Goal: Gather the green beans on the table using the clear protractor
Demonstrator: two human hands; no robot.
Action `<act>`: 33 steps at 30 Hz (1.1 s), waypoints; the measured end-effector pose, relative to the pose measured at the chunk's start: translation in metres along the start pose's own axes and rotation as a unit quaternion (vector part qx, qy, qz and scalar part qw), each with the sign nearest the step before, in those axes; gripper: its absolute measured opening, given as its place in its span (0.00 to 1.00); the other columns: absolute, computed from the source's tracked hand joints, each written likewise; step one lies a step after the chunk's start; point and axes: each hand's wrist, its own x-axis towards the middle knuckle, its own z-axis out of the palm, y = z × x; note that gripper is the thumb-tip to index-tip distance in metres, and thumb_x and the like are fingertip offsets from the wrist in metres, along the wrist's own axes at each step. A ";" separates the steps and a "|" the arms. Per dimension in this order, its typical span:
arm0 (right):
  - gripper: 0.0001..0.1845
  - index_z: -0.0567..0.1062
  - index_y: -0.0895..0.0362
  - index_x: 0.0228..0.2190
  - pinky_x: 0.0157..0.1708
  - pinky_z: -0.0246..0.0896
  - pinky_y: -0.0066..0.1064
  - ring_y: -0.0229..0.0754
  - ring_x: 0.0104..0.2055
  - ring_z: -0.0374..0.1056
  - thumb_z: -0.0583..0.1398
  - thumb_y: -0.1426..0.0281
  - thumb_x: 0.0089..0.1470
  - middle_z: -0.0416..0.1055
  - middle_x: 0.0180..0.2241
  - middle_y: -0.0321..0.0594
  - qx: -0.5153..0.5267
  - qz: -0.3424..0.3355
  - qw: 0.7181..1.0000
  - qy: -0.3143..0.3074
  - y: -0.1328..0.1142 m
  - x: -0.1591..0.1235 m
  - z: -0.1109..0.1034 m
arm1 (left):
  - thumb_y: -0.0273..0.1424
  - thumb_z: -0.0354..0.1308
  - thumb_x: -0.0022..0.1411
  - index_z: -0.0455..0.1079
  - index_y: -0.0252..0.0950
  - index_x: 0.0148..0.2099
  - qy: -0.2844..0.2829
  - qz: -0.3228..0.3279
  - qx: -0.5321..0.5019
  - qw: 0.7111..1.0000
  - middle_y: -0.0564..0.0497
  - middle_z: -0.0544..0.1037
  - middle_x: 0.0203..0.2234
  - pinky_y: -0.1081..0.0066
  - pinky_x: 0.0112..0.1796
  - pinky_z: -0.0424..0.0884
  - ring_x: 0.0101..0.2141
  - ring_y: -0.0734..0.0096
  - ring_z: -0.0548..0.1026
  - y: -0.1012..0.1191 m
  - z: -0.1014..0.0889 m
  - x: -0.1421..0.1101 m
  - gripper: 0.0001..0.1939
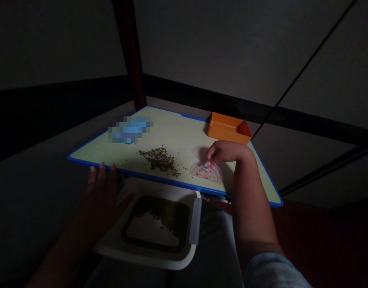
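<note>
A pale board with a blue rim [82, 160] lies in front of me. A heap of small dark green seeds [161, 160] sits on its near middle. My right hand [224, 153] rests on the board, its fingers pinched on a clear pink protractor [208, 172] that lies flat near the front edge. My left hand [101, 188] reaches under the board's front edge with its fingers stretched out, touching the left side of a white tray [148, 256]. That tray sits on my lap below the board and holds more green seeds [167, 212].
An orange open box [229, 129] stands at the far right corner of the board. A blurred blue patch [130, 130] lies on the board's far left. A dark red post [131, 56] rises behind the board. The room is dim.
</note>
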 end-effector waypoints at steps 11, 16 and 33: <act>0.13 0.79 0.63 0.27 0.26 0.56 0.25 0.33 0.22 0.62 0.62 0.66 0.42 0.70 0.20 0.37 0.062 0.018 0.996 -0.056 -0.002 0.003 0.002 | 0.53 0.41 0.54 0.37 0.22 0.63 -0.019 -0.018 -0.004 1.000 0.23 0.44 0.63 0.42 0.58 0.51 0.64 0.38 0.37 0.001 -0.001 0.001 0.46; 0.12 0.79 0.63 0.24 0.26 0.58 0.25 0.33 0.23 0.64 0.64 0.65 0.40 0.71 0.19 0.37 0.105 0.025 0.987 -0.117 -0.006 0.009 0.005 | 0.55 0.39 0.53 0.39 0.21 0.63 -0.029 -0.019 -0.002 0.999 0.21 0.46 0.62 0.43 0.58 0.51 0.64 0.38 0.38 0.000 -0.001 0.001 0.48; 0.08 0.76 0.62 0.26 0.25 0.52 0.24 0.30 0.21 0.59 0.59 0.71 0.47 0.67 0.18 0.33 0.096 -0.029 0.994 -0.050 -0.008 0.016 0.007 | 0.55 0.37 0.55 0.35 0.23 0.63 -0.011 -0.017 -0.013 1.000 0.25 0.41 0.64 0.42 0.58 0.50 0.64 0.40 0.36 0.004 -0.002 0.002 0.46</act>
